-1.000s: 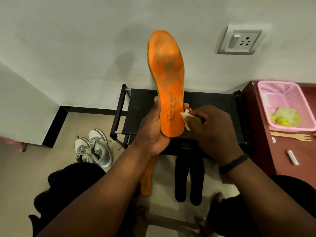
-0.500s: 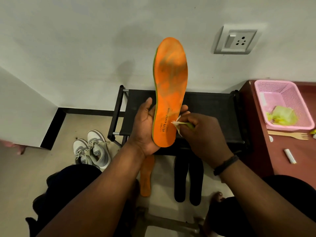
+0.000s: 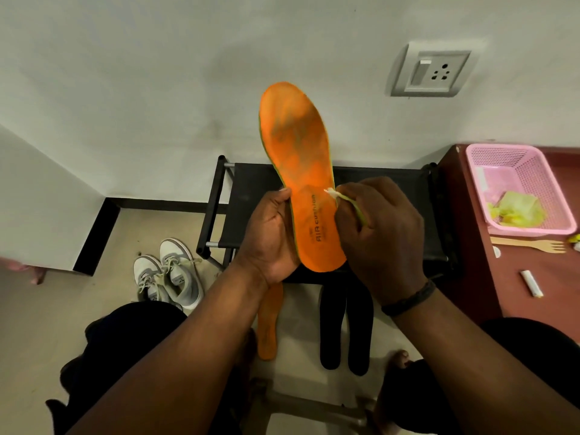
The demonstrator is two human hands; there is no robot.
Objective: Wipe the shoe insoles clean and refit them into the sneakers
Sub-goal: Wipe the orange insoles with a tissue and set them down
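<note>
- Orange insole (image 3: 301, 171), printed "AIR cushion" near its heel, stands upright in mid-air in front of the black shoe rack (image 3: 392, 196), toe end up against the white wall and leaning slightly left.
- Left hand (image 3: 270, 237) cups the heel end from the insole's left side, fingers curled round its edge.
- Right hand (image 3: 376, 227) sits at the insole's right edge, fingers closed tight on a small pale wipe (image 3: 337, 196) whose tip touches the orange surface just above the lettering.
- Since half a second ago, the wipe has climbed from beside the heel print to above it, and the insole has tipped from a rightward lean to a leftward one.
- Grey smudges cover the insole's upper half, so I judge the wiping is only begun there.
- Below the rack, on the floor, lie a second orange insole (image 3: 268, 321) and two black insoles (image 3: 345, 328).
- Left of the rack stand the grey and white sneakers (image 3: 169, 277), with no insole being fitted yet.
</note>
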